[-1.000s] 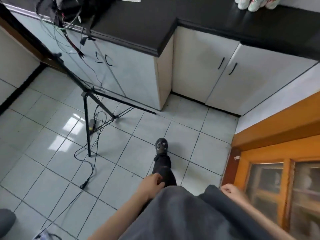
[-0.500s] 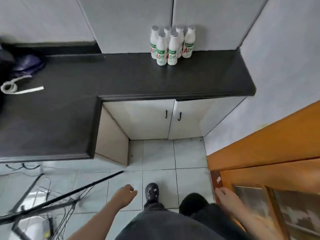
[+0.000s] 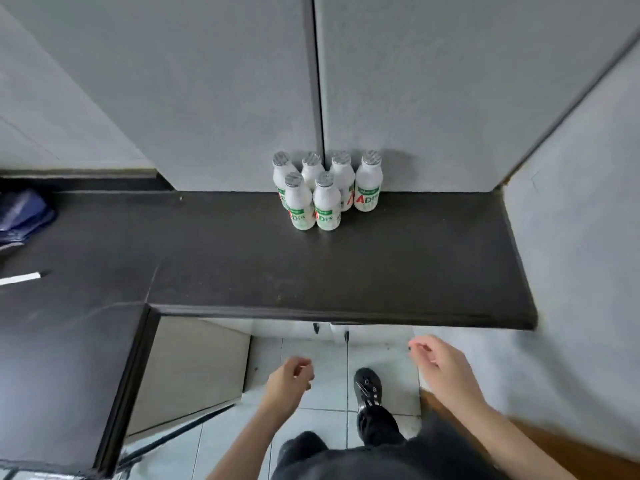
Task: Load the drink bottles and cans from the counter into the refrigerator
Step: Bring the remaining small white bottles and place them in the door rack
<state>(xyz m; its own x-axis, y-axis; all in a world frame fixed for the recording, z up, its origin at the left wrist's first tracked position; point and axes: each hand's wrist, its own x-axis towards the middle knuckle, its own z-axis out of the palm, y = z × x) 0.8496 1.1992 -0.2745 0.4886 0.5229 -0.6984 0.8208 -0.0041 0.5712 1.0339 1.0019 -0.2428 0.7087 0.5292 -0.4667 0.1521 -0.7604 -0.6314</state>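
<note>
Several small white drink bottles [image 3: 326,194] with silver foil caps and green-red labels stand clustered at the back of the black counter [image 3: 398,265], against the grey wall panels. My left hand [image 3: 289,377] hangs below the counter's front edge over the floor, fingers loosely curled, holding nothing. My right hand [image 3: 441,367] is a little higher and to the right, also loosely curled and empty. Both hands are well short of the bottles. No refrigerator is in view.
The counter turns a corner and runs down the left side [image 3: 62,358]. A blue bag [image 3: 20,213] and a white strip [image 3: 19,278] lie at far left. White cabinet doors [image 3: 329,329] sit under the counter. An orange wooden edge [image 3: 554,441] is at lower right.
The view has swung up from the floor and closed in on the counter and bottles. Both hands have risen from beside my legs toward the counter's front edge.
</note>
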